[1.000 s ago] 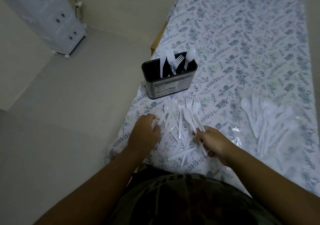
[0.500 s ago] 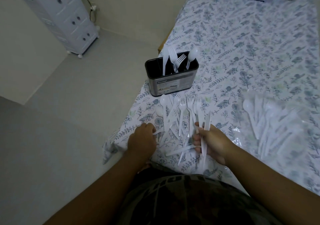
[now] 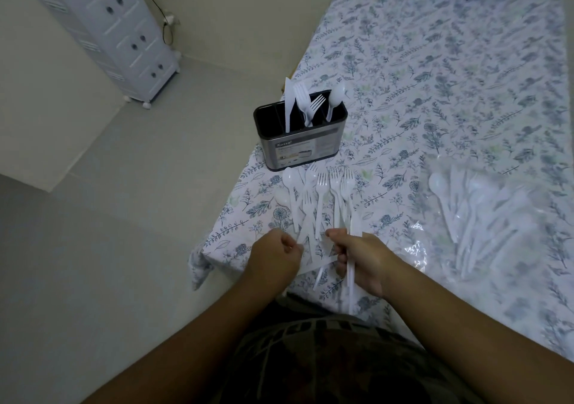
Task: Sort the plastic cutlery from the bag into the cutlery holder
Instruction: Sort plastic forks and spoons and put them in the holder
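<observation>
Loose cutlery (image 3: 320, 198): white plastic forks and spoons fanned out flat on the tabletop, heads toward the holder, handles toward the person, just in front of the holder.
Right hand (image 3: 362, 257): knuckles up, fingers curled; its grip is pinched round a few thin white handles that stick out below the palm toward the body.
Left hand (image 3: 276, 256): fisted at the near end of the fan, fingers curled under; whether its grip pinches a piece I cannot tell.
Cutlery holder (image 3: 299, 138): oblong brushed-metal tub with a black divided insert and a paper label on the near wall; a knife, forks and a spoon stand upright in separate compartments.
Bag (image 3: 484, 214): clear, crinkled, glossy plastic lying flat to the right, white spoons and other pieces inside.
Tabletop (image 3: 435, 86): covered with a smooth cloth printed with blue-grey leaf sprigs; both hands rest at its near corner.
Drawer unit (image 3: 124, 40): white moulded plastic, on small feet, standing on the floor at far left.
</observation>
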{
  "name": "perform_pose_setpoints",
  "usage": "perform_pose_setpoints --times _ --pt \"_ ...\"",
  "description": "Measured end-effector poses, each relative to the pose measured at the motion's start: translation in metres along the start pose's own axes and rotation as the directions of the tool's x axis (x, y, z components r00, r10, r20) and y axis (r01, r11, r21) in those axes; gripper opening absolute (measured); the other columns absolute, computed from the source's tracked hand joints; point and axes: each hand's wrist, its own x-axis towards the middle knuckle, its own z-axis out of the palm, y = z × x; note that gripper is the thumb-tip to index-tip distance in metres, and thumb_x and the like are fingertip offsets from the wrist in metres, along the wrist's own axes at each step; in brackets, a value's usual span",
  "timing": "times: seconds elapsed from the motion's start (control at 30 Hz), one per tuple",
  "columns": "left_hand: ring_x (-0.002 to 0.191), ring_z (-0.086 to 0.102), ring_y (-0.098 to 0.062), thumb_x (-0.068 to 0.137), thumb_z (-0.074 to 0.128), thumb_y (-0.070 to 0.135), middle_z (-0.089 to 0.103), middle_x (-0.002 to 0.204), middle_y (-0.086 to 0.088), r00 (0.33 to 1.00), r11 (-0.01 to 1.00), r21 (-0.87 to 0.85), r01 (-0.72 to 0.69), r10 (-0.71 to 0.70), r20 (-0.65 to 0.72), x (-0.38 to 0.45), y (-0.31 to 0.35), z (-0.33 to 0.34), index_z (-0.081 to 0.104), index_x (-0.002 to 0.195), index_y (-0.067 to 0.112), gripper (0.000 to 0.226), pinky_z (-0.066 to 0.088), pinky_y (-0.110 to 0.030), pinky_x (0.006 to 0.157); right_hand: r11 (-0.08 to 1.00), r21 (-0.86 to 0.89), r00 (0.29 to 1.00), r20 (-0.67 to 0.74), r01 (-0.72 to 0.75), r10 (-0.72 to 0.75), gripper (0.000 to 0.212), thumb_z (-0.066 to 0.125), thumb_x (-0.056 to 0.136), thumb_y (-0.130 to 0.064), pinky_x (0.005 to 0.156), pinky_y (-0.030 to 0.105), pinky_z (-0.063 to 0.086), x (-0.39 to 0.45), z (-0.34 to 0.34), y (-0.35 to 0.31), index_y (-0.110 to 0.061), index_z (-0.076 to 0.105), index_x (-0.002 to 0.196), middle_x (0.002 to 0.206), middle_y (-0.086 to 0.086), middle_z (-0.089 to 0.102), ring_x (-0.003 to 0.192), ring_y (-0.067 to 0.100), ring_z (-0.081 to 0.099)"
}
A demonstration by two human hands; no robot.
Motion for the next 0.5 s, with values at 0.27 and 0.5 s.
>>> perform_pose_setpoints --times 0.27,0.5 --pt "0.06 0.061 -0.005 0.09 0.067 0.031 0.066 0.068 0.004 0.968 0.975 -0.04 -0.217 0.22 0.12 0.002 0.018 0.014 0.069 0.087 0.022 0.009 0.051 -0.025 0.059 0.99 -0.122 0.998 -0.015 0.066 -0.068 0.027 0.068 0.096 -0.027 0.062 0.031 0.052 -0.002 -0.004 0.001 -0.001 0.075 0.098 0.088 0.015 0.073 0.071 0.023 0.065" --pt "0.119 0.05 -0.03 0.099 0.043 0.032 0.049 0.125 -0.016 0.955 0.889 0.368 -0.272 0.201 0.219 0.039 0.004 0.013 0.026 0.156 0.029 0.059 0.045 -0.038 0.096 0.99 -0.14 0.998 -0.058 0.004 -0.012 0.015 0.061 0.097 -0.021 0.047 0.025 0.038 -0.006 -0.014 -0.002 -0.008 0.063 0.09 0.062 0.005 0.044 0.046 0.016 0.043"
